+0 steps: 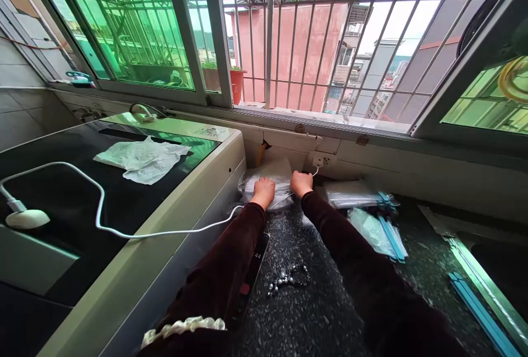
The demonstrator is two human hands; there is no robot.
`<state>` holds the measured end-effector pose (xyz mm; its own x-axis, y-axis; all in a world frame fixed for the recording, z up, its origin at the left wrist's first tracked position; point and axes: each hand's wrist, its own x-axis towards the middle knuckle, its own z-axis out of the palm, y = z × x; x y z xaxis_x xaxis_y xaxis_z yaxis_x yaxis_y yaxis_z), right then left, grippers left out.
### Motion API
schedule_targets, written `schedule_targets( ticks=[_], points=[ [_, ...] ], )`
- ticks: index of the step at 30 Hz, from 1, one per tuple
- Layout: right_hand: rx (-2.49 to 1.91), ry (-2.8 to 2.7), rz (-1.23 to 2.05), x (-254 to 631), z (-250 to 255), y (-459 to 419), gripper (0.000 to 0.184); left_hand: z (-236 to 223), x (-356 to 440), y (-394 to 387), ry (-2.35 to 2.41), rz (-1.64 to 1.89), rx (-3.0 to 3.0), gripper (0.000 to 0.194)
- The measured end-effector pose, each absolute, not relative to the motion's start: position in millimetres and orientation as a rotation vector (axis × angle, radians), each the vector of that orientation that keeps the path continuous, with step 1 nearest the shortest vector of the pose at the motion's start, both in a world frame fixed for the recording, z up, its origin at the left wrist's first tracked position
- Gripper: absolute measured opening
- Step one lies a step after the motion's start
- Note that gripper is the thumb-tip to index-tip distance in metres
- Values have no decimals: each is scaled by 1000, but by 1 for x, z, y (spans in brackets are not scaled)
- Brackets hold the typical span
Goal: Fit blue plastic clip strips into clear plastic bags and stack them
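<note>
My left hand (264, 192) is closed, pressed down on the near part of a stack of clear plastic bags (277, 171) at the back of the dark speckled counter. A short gap away, my right hand (302, 182) is also closed, at the right edge of the same bags; its fingertips point away and what they pinch is partly hidden. Behind it a white plug and cord (317, 170) run from the wall socket. Under my left forearm lies a dark phone (258, 258), partly covered by the sleeve. A beaded bracelet (289, 280) rests on the counter between my arms.
To the right are more clear packets (352, 195), a bag with blue strips (377, 233) and loose blue strips (480, 313). A white appliance (198, 186) stands left, bearing a crumpled white cloth (142, 158) and a white charging cable (100, 203). A barred window is behind.
</note>
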<state>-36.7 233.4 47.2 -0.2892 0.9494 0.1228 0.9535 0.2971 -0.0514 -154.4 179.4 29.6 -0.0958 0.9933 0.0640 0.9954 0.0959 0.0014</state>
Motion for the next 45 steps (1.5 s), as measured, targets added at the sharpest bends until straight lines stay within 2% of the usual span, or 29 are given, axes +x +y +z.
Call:
schedule_targets(
  ticks=[8, 16, 21, 26, 33, 41, 45],
  points=[
    [-1592, -2332, -3, -37, 49, 225, 23, 28, -158, 176, -2295, -130, -2062, 28],
    [-1290, -2168, -20, -11, 106, 197, 24, 63, -154, 150, -2113, -383, -1956, 38],
    [-1087, -1956, 126, 35, 132, 163, 19, 75, -135, 120, -1984, -577, -2010, 45],
    [-1005, -1839, 249, 83, 145, 120, 16, 91, -99, 90, -1827, -743, -2165, 37],
    [-923, -1743, 240, 141, 155, 61, 14, 100, -46, 43, -1554, -1151, -2387, 20],
    [-954, -1847, 291, 195, 149, -8, 30, 94, -19, -5, -1339, -1654, -2621, 21],
    [-1003, -1885, 377, 205, 145, -25, 26, 91, -14, -21, -1354, -1717, -2765, 21]
  ],
)
